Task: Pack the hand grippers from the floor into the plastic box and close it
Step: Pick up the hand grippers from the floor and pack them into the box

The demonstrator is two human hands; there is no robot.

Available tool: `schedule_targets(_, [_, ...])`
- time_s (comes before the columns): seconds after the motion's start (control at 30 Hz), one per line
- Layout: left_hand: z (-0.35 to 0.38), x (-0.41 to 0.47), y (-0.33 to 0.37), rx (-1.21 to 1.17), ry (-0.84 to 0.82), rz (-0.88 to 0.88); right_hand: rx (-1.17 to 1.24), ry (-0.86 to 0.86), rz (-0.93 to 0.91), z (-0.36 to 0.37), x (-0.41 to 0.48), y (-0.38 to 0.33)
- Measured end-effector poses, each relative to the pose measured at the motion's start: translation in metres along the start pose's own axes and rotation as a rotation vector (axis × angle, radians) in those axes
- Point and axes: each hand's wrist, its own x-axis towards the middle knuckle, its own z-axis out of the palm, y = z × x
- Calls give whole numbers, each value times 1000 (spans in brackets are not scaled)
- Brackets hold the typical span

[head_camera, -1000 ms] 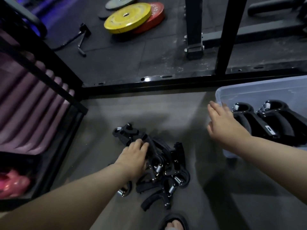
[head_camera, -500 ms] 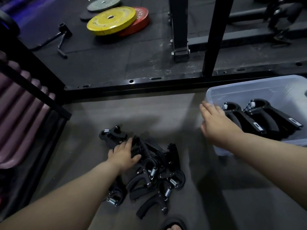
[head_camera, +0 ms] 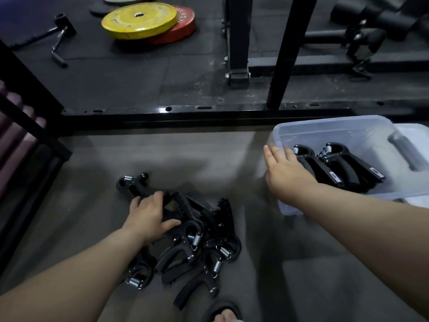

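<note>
The left hand (head_camera: 148, 214) grasps one gripper (head_camera: 137, 185) from the pile (head_camera: 197, 240). The right hand (head_camera: 287, 175), fingers (head_camera: 271, 154) released, rests at the box (head_camera: 325, 122). The gripper should be lifted free of the tangle.

Sandalled foot (head_camera: 222, 314), plastic box (head_camera: 329, 123) cut by edges.

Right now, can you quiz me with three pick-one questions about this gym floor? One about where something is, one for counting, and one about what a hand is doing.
1. Where is the plastic box from the pile of hand grippers on the floor?
A) to its left B) to its right C) under it
2. How many grippers lie in the box?
A) two B) none C) five
3. The right hand is:
A) a fist B) holding a gripper C) open, fingers straight

Answers: 1 B, the box sits right of the pile. 2 A, two black boxed grippers lie side by side inside. 3 C, its fingers stretch flat at the box's rim.
</note>
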Motion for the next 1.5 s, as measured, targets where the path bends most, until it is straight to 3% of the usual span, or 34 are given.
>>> schedule_targets(0.2, [-6,-7,-9,-22,229,-142,6,-19,21,3,2,0])
schedule_targets(0.3, [-32,-5,5,-162,295,-378,30,-22,29,3,0,-2])
schedule_targets(0.37, [-46,4,12,-351,230,-561,50,-28,37,2,-2,-2])
schedule_targets(0.43, [-57,15,21,-751,182,-674,67,-29,43,1,-2,-3])
schedule_targets(0.53, [-71,23,50,-1387,61,-689,72,-28,33,1,-2,-2])
schedule_targets(0.7, [-82,25,109,-1501,-82,-485,103,-49,-26,-3,-4,3])
schedule_targets(0.8, [-91,28,138,-1599,-179,-450,100,-123,-75,-12,-3,10])
schedule_targets(1.1, [-134,48,189,-1436,-180,-358,-10,-395,-260,-59,7,28])
schedule_targets(1.27, [-171,47,220,-1286,-107,-183,117,-292,-360,-97,11,42])
schedule_targets(1.37, [-192,49,236,-1035,-61,-55,470,-309,-286,-103,23,63])
schedule_targets(1.5, [-206,53,259,-732,56,57,1212,-642,-7,-109,26,85])
